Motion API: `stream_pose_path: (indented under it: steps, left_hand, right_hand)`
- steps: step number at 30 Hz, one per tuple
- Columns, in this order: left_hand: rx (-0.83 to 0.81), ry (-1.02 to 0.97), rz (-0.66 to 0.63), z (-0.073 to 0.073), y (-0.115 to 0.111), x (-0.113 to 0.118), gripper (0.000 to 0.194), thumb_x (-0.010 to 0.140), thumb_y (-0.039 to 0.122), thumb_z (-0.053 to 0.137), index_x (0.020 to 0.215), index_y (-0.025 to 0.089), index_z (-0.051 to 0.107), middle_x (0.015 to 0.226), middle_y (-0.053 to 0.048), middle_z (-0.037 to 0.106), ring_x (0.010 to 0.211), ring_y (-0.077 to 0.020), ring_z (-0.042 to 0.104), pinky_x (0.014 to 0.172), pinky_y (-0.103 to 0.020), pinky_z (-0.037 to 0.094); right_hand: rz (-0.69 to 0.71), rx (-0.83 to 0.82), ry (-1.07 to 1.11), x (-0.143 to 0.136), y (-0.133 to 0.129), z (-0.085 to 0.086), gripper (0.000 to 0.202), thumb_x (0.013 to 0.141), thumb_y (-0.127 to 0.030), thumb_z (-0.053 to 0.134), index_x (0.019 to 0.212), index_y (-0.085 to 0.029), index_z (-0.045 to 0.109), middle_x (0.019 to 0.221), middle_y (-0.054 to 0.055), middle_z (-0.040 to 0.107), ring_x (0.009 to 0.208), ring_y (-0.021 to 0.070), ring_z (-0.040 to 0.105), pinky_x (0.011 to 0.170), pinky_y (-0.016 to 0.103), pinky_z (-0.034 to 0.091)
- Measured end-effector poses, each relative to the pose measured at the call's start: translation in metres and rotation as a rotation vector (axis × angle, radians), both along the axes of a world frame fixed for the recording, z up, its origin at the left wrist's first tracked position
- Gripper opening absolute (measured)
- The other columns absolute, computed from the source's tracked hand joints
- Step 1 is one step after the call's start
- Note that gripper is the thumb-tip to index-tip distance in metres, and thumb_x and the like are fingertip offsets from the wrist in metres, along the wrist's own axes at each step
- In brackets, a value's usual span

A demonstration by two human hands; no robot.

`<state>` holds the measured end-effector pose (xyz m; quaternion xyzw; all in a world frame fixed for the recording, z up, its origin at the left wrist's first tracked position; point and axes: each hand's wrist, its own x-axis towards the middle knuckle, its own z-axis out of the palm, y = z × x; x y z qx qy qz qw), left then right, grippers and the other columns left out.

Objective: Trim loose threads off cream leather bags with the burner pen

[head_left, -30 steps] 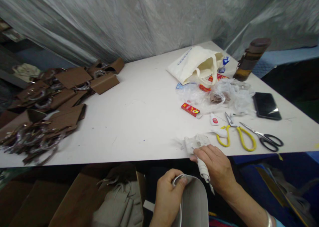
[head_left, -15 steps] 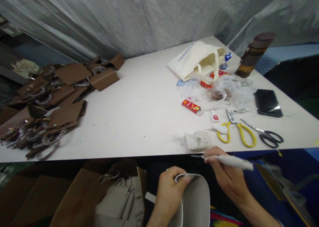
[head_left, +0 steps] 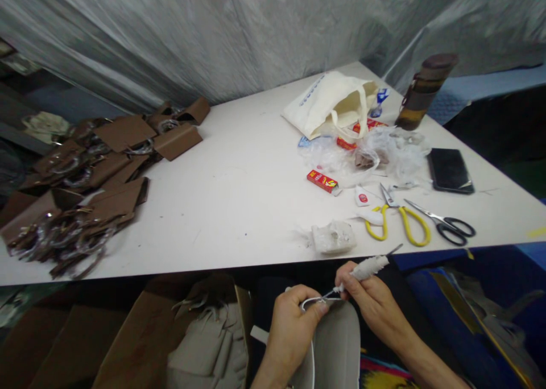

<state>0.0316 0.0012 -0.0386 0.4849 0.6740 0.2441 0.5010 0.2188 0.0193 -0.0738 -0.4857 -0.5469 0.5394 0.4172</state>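
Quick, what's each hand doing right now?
Left hand: closed, pinching the white-edged grey piece.
Right hand: closed, holding a thin-tipped tool with white-wrapped handle.

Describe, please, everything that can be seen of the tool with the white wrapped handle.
The tool is long and slim. Its whitish handle looks wrapped in cloth or tape, uneven and wrinkled. Thin, metal-looking ends show beyond the wrapping on both sides. It lies slanted in the fingers of the right hand, near the front edge of the table. The lower end points toward the left hand and the rim of the grey piece; whether its tip touches them is too small to tell.
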Motion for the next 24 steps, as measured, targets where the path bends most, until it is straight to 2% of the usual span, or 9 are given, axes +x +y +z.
stream_pose_path:
  steps: [6, 11, 13, 16, 19, 22, 24]
  left_hand:
    - [0.016, -0.02, 0.004, -0.001, -0.002, 0.002, 0.008, 0.075, 0.023, 0.074, 0.071, 0.017, 0.077, 0.071, -0.003, 0.071, 0.072, -0.0208, 0.06, 0.067, -0.029, 0.041]
    - [0.023, -0.036, -0.006, 0.0, -0.001, 0.005, 0.008, 0.073, 0.021, 0.074, 0.066, 0.018, 0.075, 0.07, -0.003, 0.07, 0.072, -0.0206, 0.06, 0.068, -0.03, 0.041]
    - [0.018, -0.035, -0.01, 0.0, -0.001, 0.004, 0.007, 0.072, 0.02, 0.074, 0.065, 0.018, 0.075, 0.07, -0.003, 0.07, 0.072, -0.0208, 0.06, 0.069, -0.03, 0.041]
    - [0.02, -0.025, -0.011, -0.003, -0.002, 0.001, 0.008, 0.072, 0.021, 0.074, 0.065, 0.018, 0.075, 0.07, -0.004, 0.07, 0.073, -0.021, 0.06, 0.068, -0.03, 0.04]
    - [0.025, -0.032, 0.009, -0.006, -0.003, -0.001, 0.008, 0.072, 0.022, 0.074, 0.066, 0.017, 0.076, 0.071, -0.004, 0.07, 0.073, -0.0212, 0.06, 0.067, -0.03, 0.04]
    - [0.014, -0.045, 0.044, -0.006, -0.001, -0.002, 0.008, 0.071, 0.023, 0.075, 0.065, 0.017, 0.076, 0.068, -0.004, 0.069, 0.07, -0.0203, 0.059, 0.066, -0.029, 0.04]
    - [0.005, -0.063, 0.069, -0.006, 0.0, -0.004, 0.009, 0.07, 0.024, 0.076, 0.065, 0.016, 0.076, 0.066, -0.004, 0.068, 0.067, -0.0193, 0.057, 0.064, -0.029, 0.039]
  right_hand:
    - [0.084, 0.194, -0.159, 0.003, 0.001, 0.014, 0.039, 0.109, -0.039, 0.043, 0.08, -0.021, 0.061, 0.071, -0.001, 0.057, 0.066, 0.0152, 0.056, 0.065, 0.026, 0.043]
    - [0.093, 0.311, -0.233, 0.0, 0.004, 0.025, 0.031, 0.109, -0.034, 0.046, 0.085, -0.021, 0.061, 0.073, -0.001, 0.06, 0.067, 0.0154, 0.057, 0.067, 0.027, 0.044]
    - [0.084, 0.277, -0.214, -0.002, 0.003, 0.022, 0.034, 0.109, -0.037, 0.046, 0.083, -0.021, 0.061, 0.07, -0.001, 0.058, 0.065, 0.015, 0.056, 0.065, 0.026, 0.044]
    - [0.042, 0.142, -0.125, -0.005, -0.002, 0.009, 0.046, 0.109, -0.044, 0.044, 0.071, -0.02, 0.058, 0.066, -0.001, 0.056, 0.061, 0.0142, 0.056, 0.061, 0.025, 0.044]
    - [-0.032, 0.011, -0.008, -0.008, -0.01, -0.002, 0.049, 0.108, -0.049, 0.046, 0.071, -0.019, 0.062, 0.067, 0.0, 0.061, 0.062, 0.0148, 0.06, 0.06, 0.024, 0.047]
    - [-0.129, -0.014, 0.061, -0.009, -0.016, -0.005, 0.045, 0.106, -0.05, 0.05, 0.078, -0.02, 0.067, 0.066, 0.0, 0.064, 0.064, 0.0157, 0.063, 0.061, 0.023, 0.051]
    - [-0.215, 0.034, 0.072, -0.008, -0.015, -0.002, 0.041, 0.106, -0.048, 0.052, 0.079, -0.021, 0.068, 0.066, 0.0, 0.065, 0.064, 0.0156, 0.064, 0.062, 0.023, 0.052]
